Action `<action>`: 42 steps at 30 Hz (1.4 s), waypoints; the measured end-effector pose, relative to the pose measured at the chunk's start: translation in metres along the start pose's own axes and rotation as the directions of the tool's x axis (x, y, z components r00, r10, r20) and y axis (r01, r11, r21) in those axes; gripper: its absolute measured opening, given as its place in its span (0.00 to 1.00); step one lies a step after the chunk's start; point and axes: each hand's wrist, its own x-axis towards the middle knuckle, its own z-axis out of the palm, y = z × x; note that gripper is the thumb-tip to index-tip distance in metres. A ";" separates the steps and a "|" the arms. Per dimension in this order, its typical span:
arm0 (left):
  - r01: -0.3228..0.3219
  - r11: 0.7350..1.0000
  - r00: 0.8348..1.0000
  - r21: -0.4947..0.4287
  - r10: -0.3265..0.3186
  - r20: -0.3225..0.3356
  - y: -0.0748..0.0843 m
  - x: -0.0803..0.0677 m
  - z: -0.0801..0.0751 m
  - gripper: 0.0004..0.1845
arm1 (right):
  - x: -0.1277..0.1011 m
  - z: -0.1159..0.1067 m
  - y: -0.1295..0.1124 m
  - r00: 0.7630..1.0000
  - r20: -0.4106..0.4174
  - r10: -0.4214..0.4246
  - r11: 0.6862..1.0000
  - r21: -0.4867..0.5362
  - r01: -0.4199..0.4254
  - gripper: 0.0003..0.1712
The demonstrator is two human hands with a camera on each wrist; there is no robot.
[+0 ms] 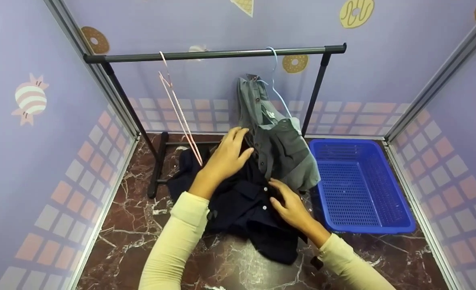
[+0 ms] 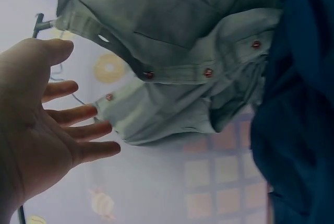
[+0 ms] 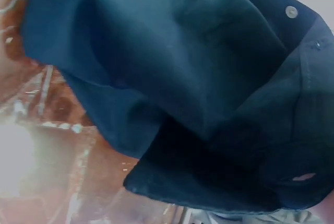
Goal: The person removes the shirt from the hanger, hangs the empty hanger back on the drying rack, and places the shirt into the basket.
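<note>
A navy shirt (image 1: pixel 242 209) with white buttons hangs bunched in front of me, above the marble floor. My right hand (image 1: pixel 290 203) grips it at the button strip, fingers curled over the cloth and thumb hidden. In the right wrist view the navy shirt (image 3: pixel 182 78) fills the frame. My left hand (image 1: pixel 225 155) reaches forward with straight fingers over the navy cloth, beside a grey shirt (image 1: pixel 280 149) that hangs on a blue hanger (image 1: pixel 276 86). The left wrist view has the left hand (image 2: pixel 42 125) open, palm bare, its fingertips at the grey shirt's (image 2: pixel 182 51) cuff.
A dark clothes rack bar (image 1: pixel 213 53) crosses the booth and carries a bare pink hanger (image 1: pixel 179 110) on the left. A blue plastic basket (image 1: pixel 373 230) stands on the floor at the right. Purple walls close in on three sides.
</note>
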 end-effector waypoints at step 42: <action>0.497 0.864 0.863 0.088 -0.481 -0.153 -0.163 -0.100 0.081 0.38 | -0.053 0.048 0.060 0.989 0.147 -0.010 0.965 -0.257 0.048 0.70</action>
